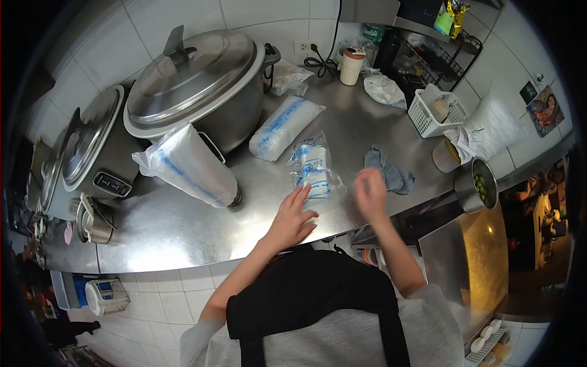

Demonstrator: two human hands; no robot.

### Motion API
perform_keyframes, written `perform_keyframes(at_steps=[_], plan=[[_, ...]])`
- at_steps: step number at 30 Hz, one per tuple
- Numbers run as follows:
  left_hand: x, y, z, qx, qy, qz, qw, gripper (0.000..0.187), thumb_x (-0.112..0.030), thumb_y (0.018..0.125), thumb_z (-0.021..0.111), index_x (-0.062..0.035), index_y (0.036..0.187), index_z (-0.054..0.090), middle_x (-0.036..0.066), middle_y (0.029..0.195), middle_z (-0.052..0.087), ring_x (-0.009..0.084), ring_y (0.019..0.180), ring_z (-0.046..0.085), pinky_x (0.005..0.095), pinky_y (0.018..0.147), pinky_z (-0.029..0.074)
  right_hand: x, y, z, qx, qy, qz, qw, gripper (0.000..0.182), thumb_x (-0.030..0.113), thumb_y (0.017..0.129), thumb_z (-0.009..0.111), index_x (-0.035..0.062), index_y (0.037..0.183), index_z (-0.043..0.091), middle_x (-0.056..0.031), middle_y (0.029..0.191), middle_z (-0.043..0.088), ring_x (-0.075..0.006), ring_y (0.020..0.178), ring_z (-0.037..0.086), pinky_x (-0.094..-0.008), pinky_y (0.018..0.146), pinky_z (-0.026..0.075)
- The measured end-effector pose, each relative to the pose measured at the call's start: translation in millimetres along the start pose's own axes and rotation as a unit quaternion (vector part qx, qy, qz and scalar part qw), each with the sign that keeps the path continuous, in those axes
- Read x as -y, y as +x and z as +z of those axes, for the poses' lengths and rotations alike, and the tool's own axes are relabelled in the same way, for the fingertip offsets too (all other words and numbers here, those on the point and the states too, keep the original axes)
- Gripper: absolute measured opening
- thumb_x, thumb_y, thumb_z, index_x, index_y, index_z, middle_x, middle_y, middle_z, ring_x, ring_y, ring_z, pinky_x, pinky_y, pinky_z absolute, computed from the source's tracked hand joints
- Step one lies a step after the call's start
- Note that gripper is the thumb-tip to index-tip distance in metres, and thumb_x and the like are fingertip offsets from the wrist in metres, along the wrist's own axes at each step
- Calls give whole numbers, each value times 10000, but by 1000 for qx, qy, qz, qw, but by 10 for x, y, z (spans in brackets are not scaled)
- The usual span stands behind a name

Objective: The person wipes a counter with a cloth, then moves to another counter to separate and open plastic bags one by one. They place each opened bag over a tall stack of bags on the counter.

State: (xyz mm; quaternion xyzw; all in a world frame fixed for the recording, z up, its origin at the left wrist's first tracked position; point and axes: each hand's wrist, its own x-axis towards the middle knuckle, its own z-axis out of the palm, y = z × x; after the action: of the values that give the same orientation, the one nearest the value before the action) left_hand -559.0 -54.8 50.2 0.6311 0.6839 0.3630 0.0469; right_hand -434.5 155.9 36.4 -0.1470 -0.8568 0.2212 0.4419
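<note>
My left hand [291, 218] lies flat on the steel counter [183, 232], fingers spread, its fingertips touching the near edge of a small clear plastic bag with blue print [313, 165]. My right hand [370, 192] hovers blurred just right of that bag, fingers loosely curled, holding nothing that I can make out. A larger sleeve of stacked white items in blue-printed plastic [284, 127] lies beyond the small bag. Another long plastic sleeve [189, 165] leans against the big cooker.
Two large rice cookers [195, 85] [92, 147] stand at the back left. A grey cloth [388, 171] lies right of my hands. A white basket [431, 116], a cup [351, 66], a metal pot with green items [477, 186] and a small kettle [95, 223] ring the counter.
</note>
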Motion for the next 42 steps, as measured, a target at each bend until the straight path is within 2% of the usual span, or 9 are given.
perform_keyframes(at_steps=[10, 19, 23, 29, 33, 35, 38, 40, 42], plan=[[569, 235, 410, -81, -32, -96, 991, 365, -30, 731, 553, 37, 1088, 518, 153, 1258, 444, 317, 1171, 393, 370, 966, 341, 135, -105, 721, 171, -54, -182, 967, 122, 54, 658, 630, 15, 756, 568, -100, 904, 550, -282, 879, 515, -368, 788, 397], [572, 14, 68, -186, -60, -93, 976, 224, -99, 658, 651, -10, 853, 584, 121, 1171, 519, 304, 1125, 432, 386, 923, 372, 651, 400, 706, 360, 264, 65, 893, 74, -29, 667, 602, -4, 723, 561, -88, 771, 564, -193, 753, 545, -276, 661, 419], [702, -127, 152, -238, -8, -118, 964, 174, -108, 679, 619, -41, 838, 597, 106, 1087, 563, 294, 1048, 477, 380, 886, 393, 1048, 725, 583, 278, 318, -56, 905, 55, 12, 749, 579, 8, 727, 528, -45, 764, 548, -136, 693, 513, -245, 652, 399], [800, -560, 120, -134, -85, -198, 967, 419, -131, 716, 594, -81, 1127, 528, 148, 1221, 438, 315, 1122, 395, 392, 945, 333, 1214, 1218, 617, 138, 520, 100, 837, 71, 78, 855, 519, 8, 844, 511, -13, 780, 549, -81, 675, 516, -212, 622, 424], [292, -992, -662, -223, -448, -359, 788, 483, -312, 838, 539, -45, 1226, 434, 108, 1281, 416, 234, 1168, 408, 344, 948, 349, 1388, 1152, 946, 304, 616, 233, 688, 102, 119, 868, 514, 20, 884, 533, -27, 782, 590, -73, 676, 557, -200, 596, 455], [199, -1321, -844, -319, -631, -237, 667, 691, -546, 849, 378, -72, 1341, 268, 122, 1315, 387, 222, 1195, 393, 389, 968, 328, 1548, 1019, 1086, 356, 601, 253, 670, 105, 117, 867, 513, 19, 888, 544, -17, 757, 596, -73, 658, 557, -191, 584, 451], [-43, -1344, -1229, -342, -597, -182, 702, 723, -492, 815, 506, -72, 1347, 255, 130, 1314, 393, 227, 1201, 386, 379, 964, 328, 1777, 855, 1307, 472, 543, 159, 677, 98, 95, 864, 503, 16, 897, 551, -13, 764, 586, -80, 665, 538, -193, 610, 432], [-99, -1212, -1312, -284, -282, -232, 887, 712, -414, 756, 637, -55, 1298, 347, 108, 1224, 485, 196, 1130, 444, 335, 931, 353, 1925, 823, 1382, 556, 494, 40, 667, 100, 84, 862, 498, 14, 906, 555, -15, 781, 581, -84, 673, 527, -194, 626, 420], [-49, -1168, -1213, -211, -322, -310, 869, 668, -383, 708, 705, -31, 1221, 461, 91, 1106, 557, 159, 1016, 501, 310, 869, 396, 2183, 847, 1428, 528, 464, -131, 699, 105, 53, 853, 493, 5, 917, 561, -32, 847, 572, -93, 713, 505, -200, 646, 402]])
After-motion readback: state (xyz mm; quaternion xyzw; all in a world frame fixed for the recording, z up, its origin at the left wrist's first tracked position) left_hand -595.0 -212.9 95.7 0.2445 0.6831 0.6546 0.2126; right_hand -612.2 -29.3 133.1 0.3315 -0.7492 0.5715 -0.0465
